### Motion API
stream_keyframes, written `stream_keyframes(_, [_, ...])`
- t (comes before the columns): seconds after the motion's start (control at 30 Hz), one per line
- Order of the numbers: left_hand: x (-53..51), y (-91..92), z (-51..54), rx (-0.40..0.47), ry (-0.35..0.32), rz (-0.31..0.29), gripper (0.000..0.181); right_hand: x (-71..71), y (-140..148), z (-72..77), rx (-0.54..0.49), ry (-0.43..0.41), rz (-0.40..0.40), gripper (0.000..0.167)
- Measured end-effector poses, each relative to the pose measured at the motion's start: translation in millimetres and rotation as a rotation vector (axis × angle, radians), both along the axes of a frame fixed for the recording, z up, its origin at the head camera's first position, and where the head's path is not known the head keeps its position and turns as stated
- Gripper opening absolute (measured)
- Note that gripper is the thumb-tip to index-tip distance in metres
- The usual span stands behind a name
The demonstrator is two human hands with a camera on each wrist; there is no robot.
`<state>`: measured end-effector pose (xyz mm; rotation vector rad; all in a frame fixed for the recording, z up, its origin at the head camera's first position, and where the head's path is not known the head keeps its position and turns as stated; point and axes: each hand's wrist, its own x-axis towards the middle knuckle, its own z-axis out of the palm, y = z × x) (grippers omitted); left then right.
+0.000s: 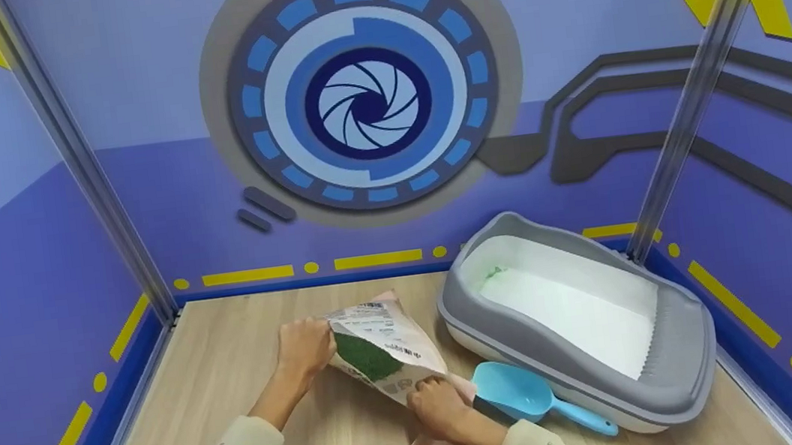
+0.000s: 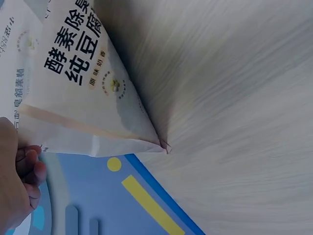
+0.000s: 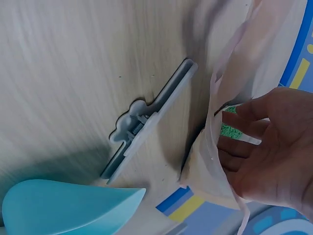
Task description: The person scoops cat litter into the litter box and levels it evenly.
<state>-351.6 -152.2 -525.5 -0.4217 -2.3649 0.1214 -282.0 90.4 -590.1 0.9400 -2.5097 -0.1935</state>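
A pale printed bag (image 1: 418, 341) lies at an angle on the table, its mouth apart and green pellets (image 1: 367, 358) showing inside. My left hand (image 1: 307, 347) grips the bag's far left edge; the left wrist view shows curled fingers at the bag's printed side (image 2: 83, 117). Nearer to me, my right hand (image 1: 440, 406) holds the bag's opposite edge. In the right wrist view, fingers of the right hand (image 3: 279, 152) curl over the pinkish rim (image 3: 215, 132), with a few pellets (image 3: 230, 130) visible behind.
A blue scoop (image 1: 515, 393) lies right of the bag, against a grey-rimmed litter box (image 1: 480, 325) with a white inside and a small green patch. A long grey spring clip (image 3: 142, 125) rests on the table near the scoop. Walls enclose the table's back and sides.
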Motion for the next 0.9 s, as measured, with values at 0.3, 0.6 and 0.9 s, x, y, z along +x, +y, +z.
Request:
stream_keyframes(0.3, [6.5, -1.3, 0.5, 0.008, -0.054, -0.037, 0.035, 14.9, 7.4, 35.0, -0.173, -0.366, 0.165, 0.009])
stream_keyframes(0.6, [13.7, -4.2, -4.4, -0.096, -0.063, -0.036, 0.036, 30.9, 70.3, 82.1, -0.203, -0.392, 0.087, 0.007])
stream_keyframes(0.9, [16.4, -6.2, -11.7, -0.129, 0.002, -0.053, 0.028, 37.6, 136.0, 72.3, -0.234, -0.513, -0.301, 0.030])
